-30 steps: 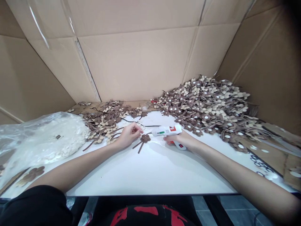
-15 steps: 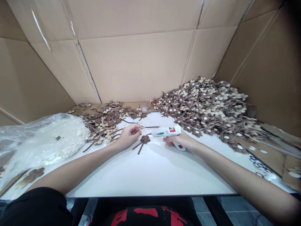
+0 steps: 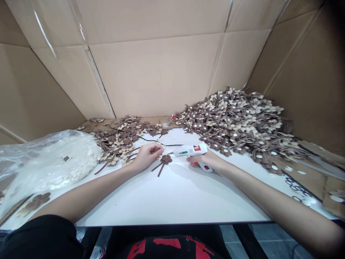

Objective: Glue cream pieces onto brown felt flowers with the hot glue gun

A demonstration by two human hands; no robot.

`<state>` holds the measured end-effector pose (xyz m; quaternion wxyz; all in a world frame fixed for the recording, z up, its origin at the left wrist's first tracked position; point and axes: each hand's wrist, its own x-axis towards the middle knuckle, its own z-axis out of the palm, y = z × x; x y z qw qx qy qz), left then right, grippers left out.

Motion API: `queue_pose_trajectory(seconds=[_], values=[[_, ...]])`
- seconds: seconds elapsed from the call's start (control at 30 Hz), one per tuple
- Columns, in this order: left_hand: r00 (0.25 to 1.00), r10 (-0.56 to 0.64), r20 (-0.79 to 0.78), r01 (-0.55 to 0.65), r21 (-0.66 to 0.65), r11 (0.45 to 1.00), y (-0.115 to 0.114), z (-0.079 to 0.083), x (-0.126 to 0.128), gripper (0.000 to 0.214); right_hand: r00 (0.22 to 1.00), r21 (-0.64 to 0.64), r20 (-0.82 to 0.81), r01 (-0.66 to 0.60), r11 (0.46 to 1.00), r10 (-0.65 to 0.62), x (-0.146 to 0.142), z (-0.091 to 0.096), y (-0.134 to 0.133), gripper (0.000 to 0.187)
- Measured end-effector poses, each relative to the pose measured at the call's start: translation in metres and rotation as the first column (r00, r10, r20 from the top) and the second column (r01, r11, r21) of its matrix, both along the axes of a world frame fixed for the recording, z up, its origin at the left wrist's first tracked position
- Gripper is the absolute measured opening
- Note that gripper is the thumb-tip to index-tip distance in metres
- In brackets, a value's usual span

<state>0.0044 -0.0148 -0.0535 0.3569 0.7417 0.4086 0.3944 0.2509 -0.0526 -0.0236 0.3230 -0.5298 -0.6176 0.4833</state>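
My right hand [image 3: 203, 159] is wrapped round the grip of a white hot glue gun [image 3: 192, 150] with red and green markings. Its nozzle points left, at the top edge of a brown felt flower [image 3: 166, 159]. Two brown strips trail from the flower toward me on the white table [image 3: 161, 201]. Just left of the flower hovers my left hand [image 3: 149, 155], its fingers curled and the thumb close to the fingertips. Whatever may be between those fingertips is too small to make out.
A large heap of brown and beige felt flowers [image 3: 237, 118] with white discs rises at the right. A smaller pile [image 3: 121, 136] lies behind my left hand. At the left sits a clear plastic bag [image 3: 67, 158] of white pieces. Cardboard walls [image 3: 156, 72] surround the table. Dark rings [image 3: 293, 185] lie at right.
My left thumb and fingertips have come closer together. The glue gun and the flower are in nearly the same place.
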Motion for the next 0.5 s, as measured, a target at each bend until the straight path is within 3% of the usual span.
queue_pose_trajectory(seconds=[0.33, 0.5], values=[[0.992, -0.066, 0.108, 0.077, -0.096, 0.992, -0.0002, -0.0024, 0.0035, 0.027, 1.000, 0.014, -0.009, -0.002, 1.000, 0.002, 0.0005, -0.0006, 0.0010, 0.008], [1.000, -0.011, 0.005, 0.011, -0.007, 1.000, -0.0040, 0.0012, 0.0068, 0.024, 1.000, 0.021, 0.002, 0.001, 1.000, -0.001, 0.0006, -0.0021, 0.0016, 0.008]])
